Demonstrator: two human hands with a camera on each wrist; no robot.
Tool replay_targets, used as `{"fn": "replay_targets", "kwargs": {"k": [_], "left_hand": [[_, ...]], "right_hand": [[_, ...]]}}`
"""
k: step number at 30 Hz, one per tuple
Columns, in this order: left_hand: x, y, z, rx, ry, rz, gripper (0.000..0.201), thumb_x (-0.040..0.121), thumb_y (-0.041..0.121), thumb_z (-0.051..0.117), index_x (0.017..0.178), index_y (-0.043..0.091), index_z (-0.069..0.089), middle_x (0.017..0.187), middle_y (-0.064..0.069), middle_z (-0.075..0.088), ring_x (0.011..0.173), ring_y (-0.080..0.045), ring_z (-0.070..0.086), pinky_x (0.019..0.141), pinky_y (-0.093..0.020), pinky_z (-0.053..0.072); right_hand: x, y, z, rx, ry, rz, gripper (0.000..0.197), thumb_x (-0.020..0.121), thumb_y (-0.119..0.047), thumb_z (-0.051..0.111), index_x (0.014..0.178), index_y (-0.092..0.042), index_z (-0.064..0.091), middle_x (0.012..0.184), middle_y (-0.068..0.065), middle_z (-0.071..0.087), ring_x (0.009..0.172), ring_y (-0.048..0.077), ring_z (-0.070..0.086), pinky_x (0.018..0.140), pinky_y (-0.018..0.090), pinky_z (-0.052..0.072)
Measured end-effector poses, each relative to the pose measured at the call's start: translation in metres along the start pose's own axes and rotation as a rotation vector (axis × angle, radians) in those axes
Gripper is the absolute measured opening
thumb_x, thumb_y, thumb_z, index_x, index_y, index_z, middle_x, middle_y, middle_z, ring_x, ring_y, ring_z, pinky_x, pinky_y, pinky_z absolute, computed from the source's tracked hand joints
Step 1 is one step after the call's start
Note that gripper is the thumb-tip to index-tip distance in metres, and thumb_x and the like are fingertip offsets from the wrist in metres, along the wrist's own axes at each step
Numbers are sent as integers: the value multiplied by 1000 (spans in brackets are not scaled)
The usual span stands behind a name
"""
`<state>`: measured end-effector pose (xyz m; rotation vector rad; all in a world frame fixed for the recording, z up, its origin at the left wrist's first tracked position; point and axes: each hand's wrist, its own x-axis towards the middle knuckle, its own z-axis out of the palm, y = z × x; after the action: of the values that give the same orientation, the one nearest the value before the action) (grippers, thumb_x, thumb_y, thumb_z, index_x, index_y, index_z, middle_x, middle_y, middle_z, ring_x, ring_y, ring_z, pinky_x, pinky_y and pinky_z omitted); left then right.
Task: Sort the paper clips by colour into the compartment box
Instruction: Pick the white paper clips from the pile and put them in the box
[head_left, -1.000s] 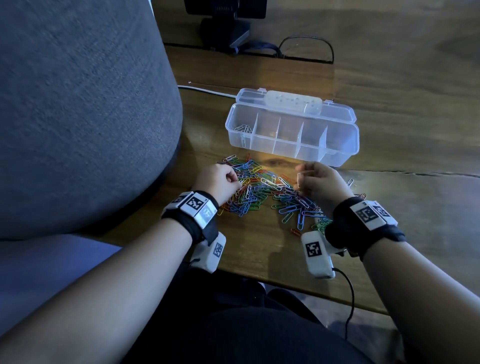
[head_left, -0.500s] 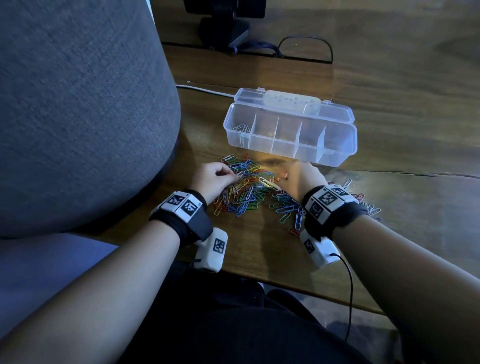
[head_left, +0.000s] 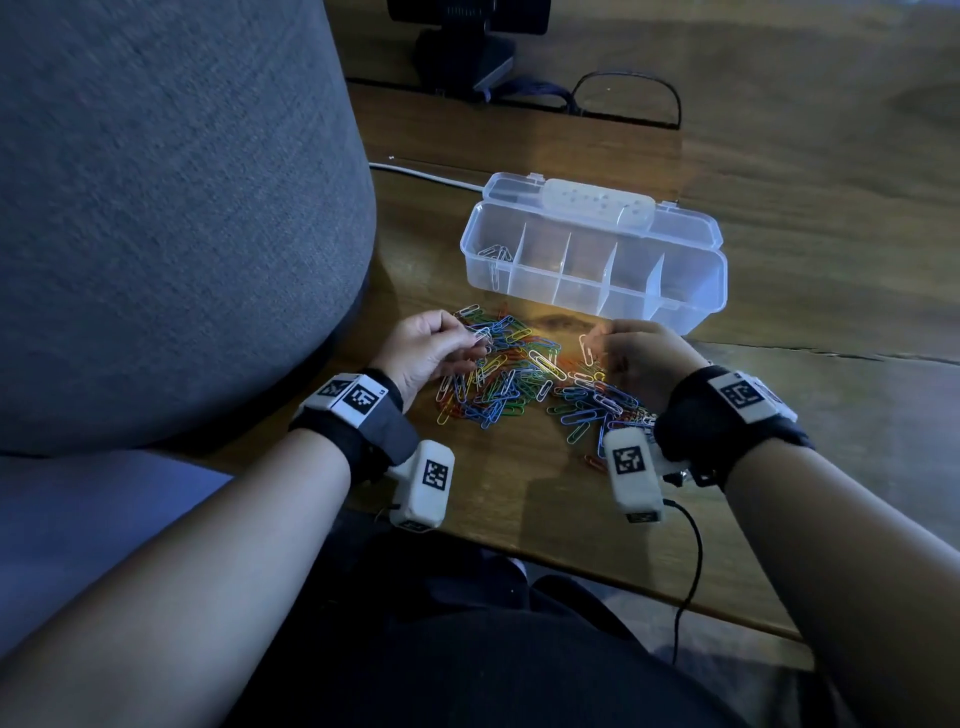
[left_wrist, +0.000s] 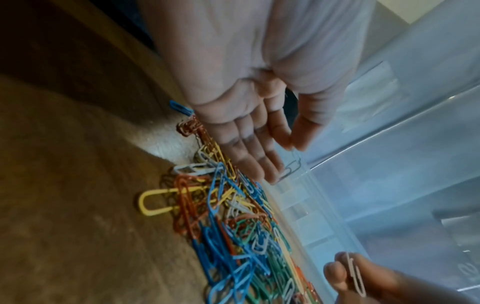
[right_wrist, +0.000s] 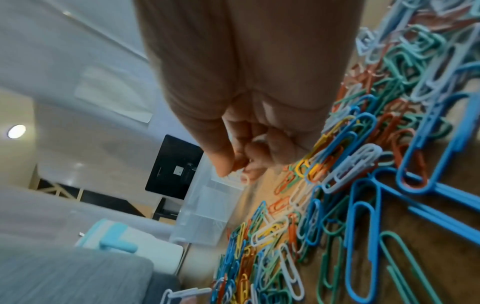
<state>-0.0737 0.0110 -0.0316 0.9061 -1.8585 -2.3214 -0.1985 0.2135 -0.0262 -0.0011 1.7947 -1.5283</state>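
Over the clip pile (head_left: 524, 379) on the table (head_left: 779, 208), the left hand (head_left: 426, 348) pinches a white clip (left_wrist: 292, 167) (thumb to forefinger); the right hand (head_left: 639, 353) pinches another white clip (head_left: 587, 349). Just behind lies the open box (head_left: 696, 312), white clips in its leftmost compartment.

Dim room. Dark wooden tabletop (head_left: 779, 291) with visible grain and a crack running along its right side. Large grey fabric chair back (head_left: 171, 218) at left. Black monitor stand (head_left: 465, 57) at the far edge, black cable (head_left: 623, 78) looping beside it (white cable (head_left: 426, 175) nearer). Round ceiling light (right_wrist: 16, 131) overhead.
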Motion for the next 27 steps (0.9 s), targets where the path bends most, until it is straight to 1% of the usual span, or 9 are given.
{"fn": "replay_targets", "kwargs": {"k": [4, 8, 10, 12, 14, 16, 18, 23, 27], "left_hand": [[0, 0, 0, 136, 11, 38, 21, 85, -5, 58, 70, 8, 52, 78, -10, 67, 65, -8, 67, 58, -19, 53], [-1, 2, -6, 629, -22, 163, 13, 80, 5, 70, 71, 9, 61, 72, -3, 66, 66, -10, 60, 64, -22, 48], [-1, 5, -11, 818, -39, 212, 7, 80, 14, 71, 76, 10, 67, 74, 5, 63, 69, -4, 55, 66, -16, 42], [-2, 7, -15, 856, -27, 221, 7, 83, 16, 69, 81, 10, 68, 75, 8, 61, 72, -3, 52, 66, -14, 39], [-2, 8, -18, 857, -8, 219, 6, 85, 16, 67, 83, 10, 68, 77, 9, 61, 76, -5, 53, 67, -19, 38], [-2, 10, -19, 909, -21, 217, 7, 86, 15, 66, 86, 9, 69, 82, 7, 62, 80, -7, 53, 69, -19, 36], [-1, 10, -20, 1000, -8, 211, 10, 86, 15, 65, 92, 10, 71, 87, 6, 62, 83, -8, 53, 70, -19, 35], [19, 16, -18, 1005, 234, 228, 12, 85, 15, 64, 95, 11, 70, 99, -2, 69, 86, -13, 58, 73, -17, 38], [41, 25, -3, 1114, 239, 238, 21, 89, 21, 59, 105, 12, 70, 111, -4, 68, 103, -20, 60, 82, -24, 45]], "right_hand": [[-6, 2, -1, 154, -60, 62, 16, 89, 2, 52, 76, -7, 56, 70, 7, 51, 49, 8, 46, 42, 15, 35], [-4, 4, 2, 248, -44, 114, 16, 90, 1, 44, 94, -6, 57, 66, 5, 46, 53, 13, 46, 42, 19, 35], [-2, 3, 7, 251, -10, 166, 12, 89, -5, 45, 89, -8, 57, 63, 4, 43, 49, 14, 46, 41, 18, 35], [0, 2, 14, 85, 17, 136, 9, 89, -8, 50, 84, -9, 57, 60, 4, 40, 45, 14, 40, 39, 17, 31], [2, 3, 25, -365, 56, -29, 7, 88, -12, 57, 85, -9, 62, 61, 2, 48, 49, 14, 41, 45, 21, 34], [5, 5, 36, -811, 116, -199, 10, 86, -17, 59, 88, -12, 67, 79, 3, 62, 69, 18, 55, 63, 24, 42], [9, 7, 45, -1060, 139, -227, 15, 88, -19, 54, 95, -15, 67, 96, 5, 64, 86, 23, 59, 73, 27, 45], [14, 6, 54, -1261, 145, -187, 14, 89, -19, 51, 96, -14, 62, 98, 8, 64, 84, 29, 59, 67, 29, 45], [20, 1, 54, -1222, 119, -192, 6, 86, -20, 57, 83, -25, 56, 103, 6, 62, 88, 26, 57, 70, 28, 42]]}}
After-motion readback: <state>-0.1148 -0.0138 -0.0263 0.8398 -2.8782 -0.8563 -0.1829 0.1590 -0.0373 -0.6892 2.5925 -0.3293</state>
